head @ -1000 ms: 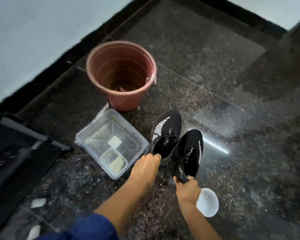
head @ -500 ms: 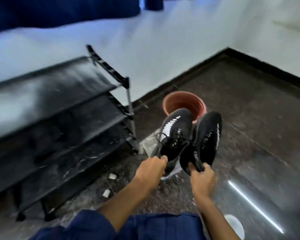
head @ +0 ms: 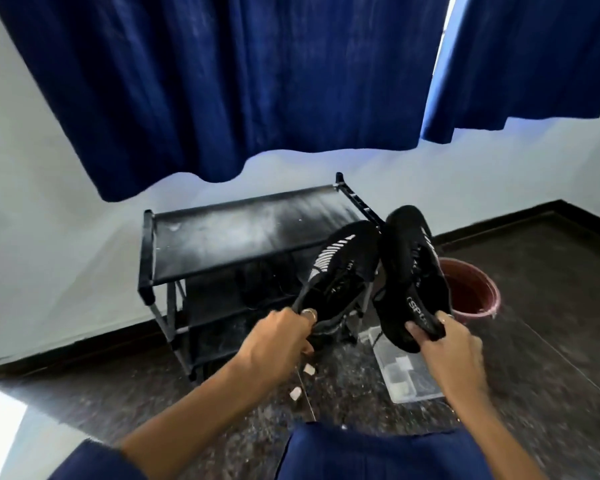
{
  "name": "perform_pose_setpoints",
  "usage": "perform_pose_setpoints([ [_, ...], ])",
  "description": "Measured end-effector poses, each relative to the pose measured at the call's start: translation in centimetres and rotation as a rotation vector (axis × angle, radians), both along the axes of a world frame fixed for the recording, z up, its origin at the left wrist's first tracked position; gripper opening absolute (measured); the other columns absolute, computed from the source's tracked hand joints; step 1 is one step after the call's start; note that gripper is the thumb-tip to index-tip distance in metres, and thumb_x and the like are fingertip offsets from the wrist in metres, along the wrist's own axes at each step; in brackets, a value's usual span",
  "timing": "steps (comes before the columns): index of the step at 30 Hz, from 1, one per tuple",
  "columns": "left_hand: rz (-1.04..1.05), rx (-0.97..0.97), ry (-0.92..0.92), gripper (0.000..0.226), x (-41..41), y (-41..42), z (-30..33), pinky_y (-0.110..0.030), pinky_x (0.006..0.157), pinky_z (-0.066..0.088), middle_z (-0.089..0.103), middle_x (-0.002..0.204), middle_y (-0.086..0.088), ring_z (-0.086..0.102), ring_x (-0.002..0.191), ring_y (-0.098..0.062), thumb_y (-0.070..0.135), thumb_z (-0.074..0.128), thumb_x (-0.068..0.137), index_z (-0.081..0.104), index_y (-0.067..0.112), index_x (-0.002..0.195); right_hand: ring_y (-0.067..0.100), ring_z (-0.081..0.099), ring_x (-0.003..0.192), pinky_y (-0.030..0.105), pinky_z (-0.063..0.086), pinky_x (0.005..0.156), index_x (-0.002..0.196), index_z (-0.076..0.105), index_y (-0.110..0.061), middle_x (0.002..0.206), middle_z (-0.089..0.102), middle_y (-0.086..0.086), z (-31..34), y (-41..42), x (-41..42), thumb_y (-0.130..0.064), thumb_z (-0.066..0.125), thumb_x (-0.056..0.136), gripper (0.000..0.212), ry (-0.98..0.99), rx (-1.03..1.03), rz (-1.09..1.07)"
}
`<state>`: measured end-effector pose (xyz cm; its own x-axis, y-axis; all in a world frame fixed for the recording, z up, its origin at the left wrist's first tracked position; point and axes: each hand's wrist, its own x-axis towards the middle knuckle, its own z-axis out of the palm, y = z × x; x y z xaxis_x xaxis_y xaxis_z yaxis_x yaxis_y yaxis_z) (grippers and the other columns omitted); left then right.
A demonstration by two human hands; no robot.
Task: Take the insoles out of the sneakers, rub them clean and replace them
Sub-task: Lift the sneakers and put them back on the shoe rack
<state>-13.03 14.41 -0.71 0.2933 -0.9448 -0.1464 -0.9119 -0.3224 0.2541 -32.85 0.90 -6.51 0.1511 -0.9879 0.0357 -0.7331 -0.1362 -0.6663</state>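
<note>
Two black sneakers hang in the air in front of a black shoe rack. My left hand grips the left sneaker, which has white stripes on its side, at the heel. My right hand holds the right sneaker by its heel tab, toe pointing up. The two shoes touch near their toes. Whether insoles are inside cannot be seen.
A terracotta bucket stands on the dark stone floor behind the right sneaker. A clear plastic box lies on the floor below the shoes. Blue curtains hang above the rack. Small white scraps lie near the rack's foot.
Both hands lifted the sneakers off the floor and carried them up toward the shoe rack. The view swung up from the floor to the rack and curtains.
</note>
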Motion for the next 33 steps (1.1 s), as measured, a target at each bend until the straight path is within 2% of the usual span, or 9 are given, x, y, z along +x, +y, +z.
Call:
perform_pose_setpoints([
  [5,0.135,-0.126,0.012,0.014,4.7,1.1,2.0,-0.023,0.058,0.041,0.069,0.08,0.002,0.069,0.086,-0.01,0.011,0.06,0.091,0.05,0.015,0.099,0.039,0.059,0.1,0.042,0.048,0.081,0.108,0.063,-0.014,0.099,0.069,0.016,3.5,-1.2,5.3,-0.039,0.068,0.081,0.037,0.09,-0.045,0.183],
  [9,0.227,-0.234,-0.033,0.019,8.6,-0.2,3.0,-0.018,0.049,0.036,0.046,0.06,0.008,0.062,0.078,0.004,0.012,0.062,0.094,0.044,0.017,0.091,0.038,0.058,0.104,0.037,0.047,0.082,0.109,0.062,-0.013,0.103,0.068,0.017,6.4,-2.5,11.1,-0.04,0.067,0.083,0.038,0.118,-0.095,0.289],
  [11,0.276,-0.246,-0.036,0.022,10.6,-1.1,2.9,-0.014,0.045,0.035,0.048,0.062,0.008,0.068,0.079,-0.007,0.011,0.062,0.094,0.042,0.017,0.088,0.035,0.059,0.104,0.034,0.047,0.082,0.108,0.063,-0.013,0.101,0.068,0.015,7.3,-3.3,14.1,-0.038,0.067,0.083,0.035,0.105,-0.099,0.332],
  [13,0.317,-0.252,-0.037,0.017,12.6,-1.9,2.5,-0.018,0.054,0.041,0.058,0.074,0.001,0.068,0.077,-0.012,0.01,0.061,0.094,0.045,0.015,0.091,0.03,0.063,0.098,0.03,0.046,0.076,0.099,0.064,-0.015,0.093,0.068,0.01,7.7,-4.2,16.8,-0.036,0.068,0.083,0.027,0.104,-0.106,0.389],
  [17,0.424,-0.257,0.054,0.018,16.2,-3.8,1.1,-0.023,0.052,0.049,0.057,0.07,0.001,0.055,0.056,0.002,-0.002,0.056,0.091,0.046,0.013,0.093,0.028,0.062,0.101,0.031,0.049,0.081,0.108,0.063,-0.013,0.1,0.068,0.009,8.0,-5.7,21.4,-0.032,0.069,0.083,0.032,0.125,-0.093,0.419],
  [21,0.456,-0.249,0.096,0.013,18.1,-5.4,0.6,-0.033,0.068,0.056,0.059,0.07,-0.002,0.063,0.062,-0.009,-0.003,0.056,0.092,0.048,0.007,0.095,0.028,0.065,0.094,0.037,0.054,0.082,0.104,0.064,-0.014,0.097,0.069,0.009,7.2,-6.3,24.8,-0.032,0.07,0.081,0.029,0.124,-0.1,0.43],
  [24,0.422,-0.213,0.034,0.021,18.7,-6.2,0.5,-0.034,0.065,0.049,0.048,0.066,0.0,0.055,0.064,-0.017,0.01,0.069,0.089,0.049,0.005,0.091,0.03,0.065,0.093,0.039,0.055,0.08,0.108,0.063,-0.014,0.097,0.068,0.011,6.8,-6.3,26.5,-0.03,0.071,0.081,0.032,0.134,-0.091,0.434],
  [28,0.387,-0.147,0.029,0.032,19.4,-6.8,-0.1,-0.043,0.076,0.055,0.062,0.087,-0.014,0.064,0.086,-0.034,0.019,0.078,0.082,0.054,0.002,0.094,0.03,0.063,0.097,0.034,0.052,0.079,0.105,0.064,-0.012,0.099,0.067,0.011,6.3,-6.5,28.1,-0.029,0.07,0.082,0.029,0.155,-0.08,0.425],
  [33,0.353,-0.128,0.029,0.034,20.3,-7.2,-0.4,-0.039,0.072,0.054,0.055,0.071,-0.007,0.066,0.085,-0.032,0.021,0.079,0.081,0.049,0.007,0.086,0.033,0.062,0.1,0.037,0.051,0.081,0.108,0.062,-0.011,0.106,0.066,0.013,5.1,-6.3,28.8,-0.03,0.069,0.083,0.032,0.185,-0.054,0.397],
])
